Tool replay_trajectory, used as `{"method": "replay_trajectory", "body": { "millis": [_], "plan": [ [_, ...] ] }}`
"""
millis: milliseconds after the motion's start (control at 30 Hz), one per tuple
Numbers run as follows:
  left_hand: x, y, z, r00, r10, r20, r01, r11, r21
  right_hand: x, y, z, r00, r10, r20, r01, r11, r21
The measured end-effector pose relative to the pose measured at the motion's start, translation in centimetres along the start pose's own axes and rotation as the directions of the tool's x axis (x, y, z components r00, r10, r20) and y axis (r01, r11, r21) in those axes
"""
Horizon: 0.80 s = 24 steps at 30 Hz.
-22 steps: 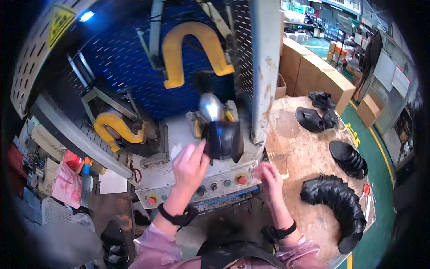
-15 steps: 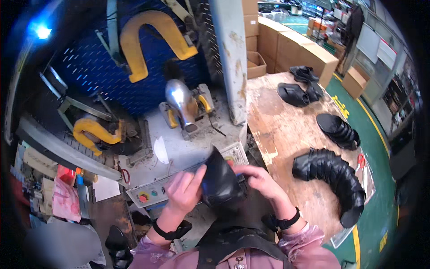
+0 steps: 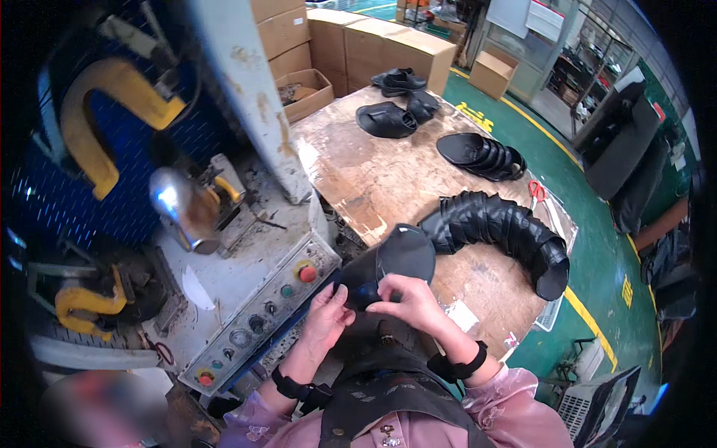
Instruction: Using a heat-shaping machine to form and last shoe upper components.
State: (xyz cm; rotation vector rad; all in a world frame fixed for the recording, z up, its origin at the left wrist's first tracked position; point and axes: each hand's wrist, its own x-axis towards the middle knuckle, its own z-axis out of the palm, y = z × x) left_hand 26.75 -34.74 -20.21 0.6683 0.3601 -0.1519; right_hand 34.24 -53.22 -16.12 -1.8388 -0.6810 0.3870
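Note:
A black leather shoe upper (image 3: pixel 409 250) is in front of me, its broad rounded end pointing away over the near edge of the wooden table. My left hand (image 3: pixel 326 317) pinches its near edge on the left with thumb and fingers. Close beside it, my right hand (image 3: pixel 412 300) has curled fingers pressed together at the upper's near right edge. The hands almost meet, and the exact grip under the right fingers is partly hidden. Just beyond the right hand, a curved row of nested black shoe uppers (image 3: pixel 497 231) lies on the table.
To the left stands a machine with a shiny metal form (image 3: pixel 183 205), a yellow U-shaped clamp (image 3: pixel 112 97) and a button panel (image 3: pixel 258 321). The wooden table (image 3: pixel 351 168) also bears more uppers (image 3: pixel 482 155) and red-handled scissors (image 3: pixel 536 193). Cardboard boxes (image 3: pixel 388 56) stand behind.
My view has swung right, toward the table. The upper has turned so its broad end points away, and both hands have come closer together at its near edge.

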Motion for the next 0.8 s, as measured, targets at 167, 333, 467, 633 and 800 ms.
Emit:
{"method": "replay_trajectory", "body": {
  "millis": [167, 333, 467, 633, 800],
  "plan": [
    [5.9, -1.7, 0.2, 0.980, 0.104, 0.169, -0.119, 0.990, 0.079, -0.9, 14.6, -5.8, 0.753, 0.312, -0.579, -0.214, 0.949, 0.232],
    [11.4, -5.6, -2.3, 0.994, 0.089, 0.060, -0.096, 0.987, 0.130, 0.3, 24.8, -9.0, 0.729, 0.253, -0.636, -0.521, 0.807, -0.277],
    [15.2, -8.8, -2.7, 1.000, 0.001, 0.031, -0.005, 0.991, 0.136, 1.3, 30.8, -11.1, 0.730, 0.457, -0.509, -0.509, 0.860, 0.041],
    [18.3, -11.6, -2.8, 0.996, -0.087, -0.032, 0.090, 0.991, 0.098, 3.8, 27.5, -15.5, 0.798, 0.480, -0.365, -0.248, 0.813, 0.527],
    [24.2, -14.8, 0.6, 0.986, -0.151, 0.073, 0.156, 0.986, -0.060, 3.9, 29.0, -18.1, 0.821, 0.391, -0.415, -0.211, 0.885, 0.416]
  ]
}}
